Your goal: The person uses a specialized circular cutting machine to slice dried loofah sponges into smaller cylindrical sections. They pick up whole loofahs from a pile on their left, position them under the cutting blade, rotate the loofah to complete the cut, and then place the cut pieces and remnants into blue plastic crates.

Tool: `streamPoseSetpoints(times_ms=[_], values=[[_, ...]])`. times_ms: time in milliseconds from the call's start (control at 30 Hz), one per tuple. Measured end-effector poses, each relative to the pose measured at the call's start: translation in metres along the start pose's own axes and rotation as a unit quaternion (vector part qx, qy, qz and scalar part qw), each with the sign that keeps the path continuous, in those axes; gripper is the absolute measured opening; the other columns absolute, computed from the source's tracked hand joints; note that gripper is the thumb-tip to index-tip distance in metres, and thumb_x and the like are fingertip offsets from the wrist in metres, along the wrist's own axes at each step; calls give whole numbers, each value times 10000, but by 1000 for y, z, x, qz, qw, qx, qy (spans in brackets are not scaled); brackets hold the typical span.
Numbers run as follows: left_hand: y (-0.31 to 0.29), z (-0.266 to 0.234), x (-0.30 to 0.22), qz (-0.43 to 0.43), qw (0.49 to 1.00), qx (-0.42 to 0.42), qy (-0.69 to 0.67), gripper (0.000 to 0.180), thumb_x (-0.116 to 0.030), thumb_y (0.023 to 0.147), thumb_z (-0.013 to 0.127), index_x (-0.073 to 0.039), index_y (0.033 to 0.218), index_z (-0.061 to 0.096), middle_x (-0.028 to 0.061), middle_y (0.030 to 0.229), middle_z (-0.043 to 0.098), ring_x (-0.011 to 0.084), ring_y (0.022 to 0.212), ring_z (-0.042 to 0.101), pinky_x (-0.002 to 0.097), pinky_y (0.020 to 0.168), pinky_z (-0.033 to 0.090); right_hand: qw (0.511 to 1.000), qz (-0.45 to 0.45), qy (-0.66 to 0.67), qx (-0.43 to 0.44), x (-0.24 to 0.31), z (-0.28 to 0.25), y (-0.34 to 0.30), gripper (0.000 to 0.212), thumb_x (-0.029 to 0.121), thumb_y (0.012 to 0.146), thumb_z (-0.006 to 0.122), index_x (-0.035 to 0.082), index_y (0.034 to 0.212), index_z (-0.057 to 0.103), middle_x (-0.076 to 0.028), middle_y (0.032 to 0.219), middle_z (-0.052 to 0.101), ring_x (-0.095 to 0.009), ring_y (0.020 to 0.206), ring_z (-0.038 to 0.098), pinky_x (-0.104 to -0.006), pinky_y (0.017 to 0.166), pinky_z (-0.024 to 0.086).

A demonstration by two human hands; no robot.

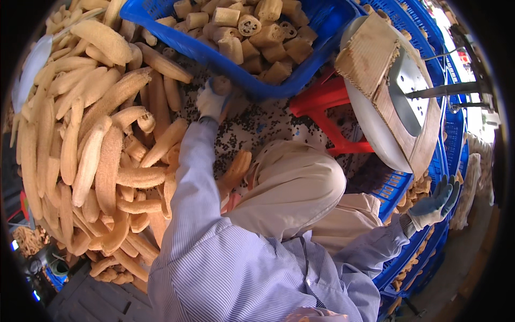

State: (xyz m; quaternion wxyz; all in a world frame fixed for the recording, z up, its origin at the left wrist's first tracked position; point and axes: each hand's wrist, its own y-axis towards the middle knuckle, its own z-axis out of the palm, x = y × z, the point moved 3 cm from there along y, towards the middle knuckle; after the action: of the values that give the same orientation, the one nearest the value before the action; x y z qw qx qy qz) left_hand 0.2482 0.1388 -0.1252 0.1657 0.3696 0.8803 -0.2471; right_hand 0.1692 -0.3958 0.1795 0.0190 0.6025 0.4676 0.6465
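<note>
My left hand (212, 102), in a white work glove, reaches down by the near edge of a blue plastic basket (214, 60). Its fingers are closed around what looks like a short loofah piece (221, 85); only the brownish round end shows. Several cut loofah pieces (227, 17) fill the basket, some with their holed ends turned up. Out at the far right, my right hand (438, 205) wears a white and blue-grey glove. Its fingers are stretched apart and hold nothing, beside stacked blue crates (394, 189) with loofah pieces in them.
A high heap of long dried loofahs (110, 161) lies along my left side. To the right, a red plastic stool (324, 112) stands below a machine with a white round body and a cardboard cover (370, 51). Dark seeds (241, 126) are scattered over the floor around my bent knee.
</note>
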Motion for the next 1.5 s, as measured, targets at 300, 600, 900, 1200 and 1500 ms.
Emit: streamPoseSetpoints(times_ms=[300,600,900,1200,1500], values=[[-136,-104,26,160,695,79,-696,595,-235,931,650,-83,1453,410,74,1302,544,203,1173,558,361,1008,500,964,-28,137,227,36,58,-61,549,115,916,701,-16,1409,498,-152,1341,601,-263,1181,602,-386,1045,462],[-219,-124,-123,182,609,279,-720,687,-362,935,671,-127,1495,350,65,1277,569,180,1173,578,402,1032,478,852,67,213,473,65,88,-96,846,100,741,853,-11,1463,426,-121,1369,567,-218,1211,561,-339,1038,443],[-278,-149,-206,486,660,379,-430,979,-7,818,753,-155,1596,176,61,1528,386,200,1370,406,343,1097,377,804,278,164,500,36,-22,-12,613,309,859,732,-34,1334,554,-90,1093,676,-157,797,680,-286,714,557],[-266,-60,-278,233,729,465,-445,688,-552,913,645,-151,1436,447,45,1375,487,225,974,667,292,772,561,933,-223,-236,157,65,-21,-5,895,346,675,897,192,1452,481,-123,1461,491,-321,1375,417,-502,1156,298],[-267,-45,-329,256,772,494,-307,702,-682,919,522,-133,1355,541,93,1140,659,210,861,692,291,658,567,737,-187,-541,360,29,56,-13,1068,633,703,767,306,1570,235,-50,1558,355,-311,1503,200,-710,1155,-7]])
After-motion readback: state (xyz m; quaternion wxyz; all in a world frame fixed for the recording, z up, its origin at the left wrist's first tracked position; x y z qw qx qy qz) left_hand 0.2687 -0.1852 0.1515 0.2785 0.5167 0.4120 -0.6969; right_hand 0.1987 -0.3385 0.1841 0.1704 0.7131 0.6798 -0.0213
